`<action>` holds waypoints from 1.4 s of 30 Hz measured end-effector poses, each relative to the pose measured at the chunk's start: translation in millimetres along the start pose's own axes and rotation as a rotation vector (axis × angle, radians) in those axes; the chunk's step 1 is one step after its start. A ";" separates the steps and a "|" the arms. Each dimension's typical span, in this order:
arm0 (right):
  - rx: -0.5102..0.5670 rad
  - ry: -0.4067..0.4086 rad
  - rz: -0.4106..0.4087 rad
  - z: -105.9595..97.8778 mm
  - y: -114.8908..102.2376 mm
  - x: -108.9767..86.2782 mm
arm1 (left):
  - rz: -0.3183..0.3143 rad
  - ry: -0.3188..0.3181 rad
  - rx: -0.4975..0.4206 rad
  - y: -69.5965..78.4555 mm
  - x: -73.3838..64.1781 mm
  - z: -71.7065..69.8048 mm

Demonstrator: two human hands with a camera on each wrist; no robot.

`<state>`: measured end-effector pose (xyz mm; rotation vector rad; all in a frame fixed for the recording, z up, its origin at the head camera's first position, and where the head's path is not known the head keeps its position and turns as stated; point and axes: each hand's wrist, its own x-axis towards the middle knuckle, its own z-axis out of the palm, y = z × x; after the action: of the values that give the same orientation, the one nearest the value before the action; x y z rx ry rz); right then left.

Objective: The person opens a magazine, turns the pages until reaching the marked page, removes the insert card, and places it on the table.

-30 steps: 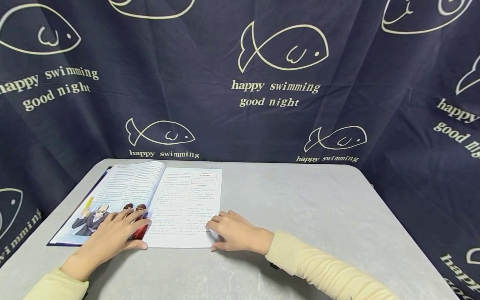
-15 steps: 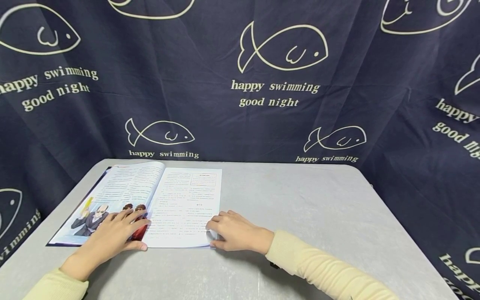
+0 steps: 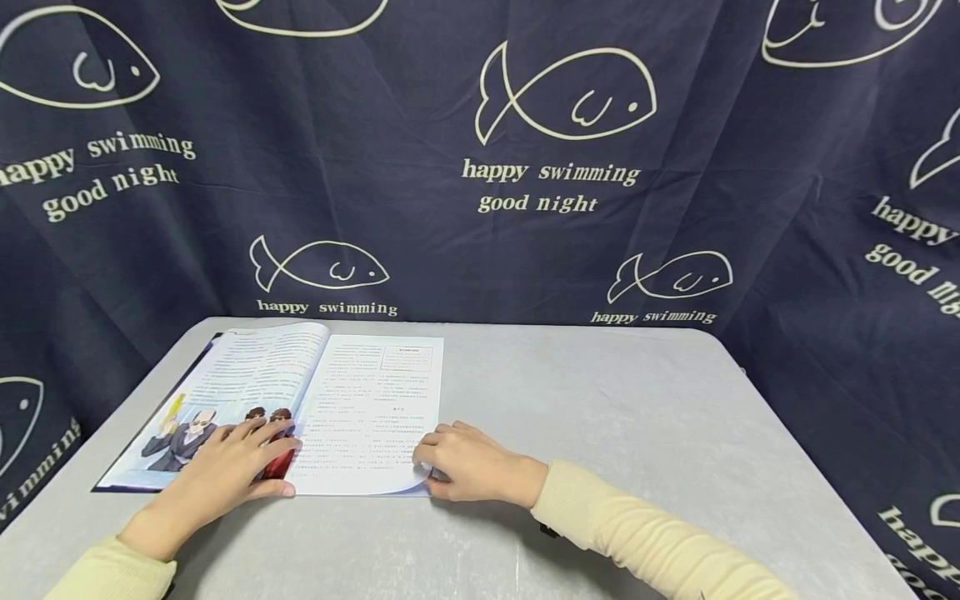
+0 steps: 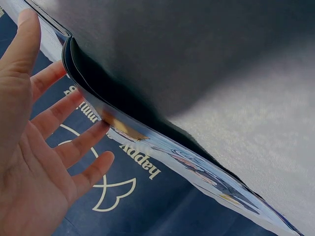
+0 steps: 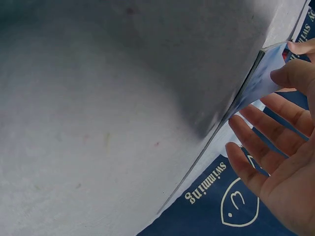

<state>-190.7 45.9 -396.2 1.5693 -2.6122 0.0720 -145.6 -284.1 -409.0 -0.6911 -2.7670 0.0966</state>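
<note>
An open book (image 3: 262, 367) lies on the left part of the table, its left page bulging up near the spine. My left hand (image 3: 221, 471) rests with spread fingers on the left page's picture of figures, the thumb by the bottom of the spine. At the lower right corner of the right-hand page (image 3: 352, 433), my right hand (image 3: 476, 467) pinches the paper between thumb and fingers. That corner curls up, baring a bluish strip of the sheet below. In the right wrist view the thumb presses the bent page (image 5: 261, 81); the other fingers reach past the book's edge.
The grey table (image 3: 600, 400) stretches out to the right of the book. Behind it and at both sides hangs a dark blue curtain (image 3: 435, 250) printed with fish and lettering. Pale yellow sleeves (image 3: 637, 533) cover both forearms.
The right page's lower corner has lifted and curled up to the left under the right thumb. The left hand has kept its place.
</note>
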 end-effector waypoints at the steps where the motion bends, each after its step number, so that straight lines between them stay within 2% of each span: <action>1: -0.002 0.003 -0.002 0.2 0.4 0.0 | 0.001 0.001 0.000 -0.1 0.1 0.1; 10: -0.004 0.022 -0.003 1.1 3.2 1.4 | 0.012 0.030 -0.008 1.3 0.7 0.3; 17: -0.001 0.057 0.008 3.4 5.7 3.3 | -0.021 -0.034 -0.021 5.2 3.5 -3.4; 26: 0.008 0.123 0.017 2.7 6.3 7.1 | -0.035 -0.066 -0.023 9.6 5.3 -6.3; 34: -0.011 0.173 0.036 1.8 6.3 10.8 | -0.049 -0.075 -0.012 12.4 6.7 -4.9; 42: -0.002 0.213 0.065 1.1 6.4 13.0 | -0.051 -0.052 -0.018 13.3 6.1 -4.2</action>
<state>-202.4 37.5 -395.9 1.3919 -2.4958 0.2274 -143.6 -269.6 -405.1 -0.6309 -2.8361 0.0795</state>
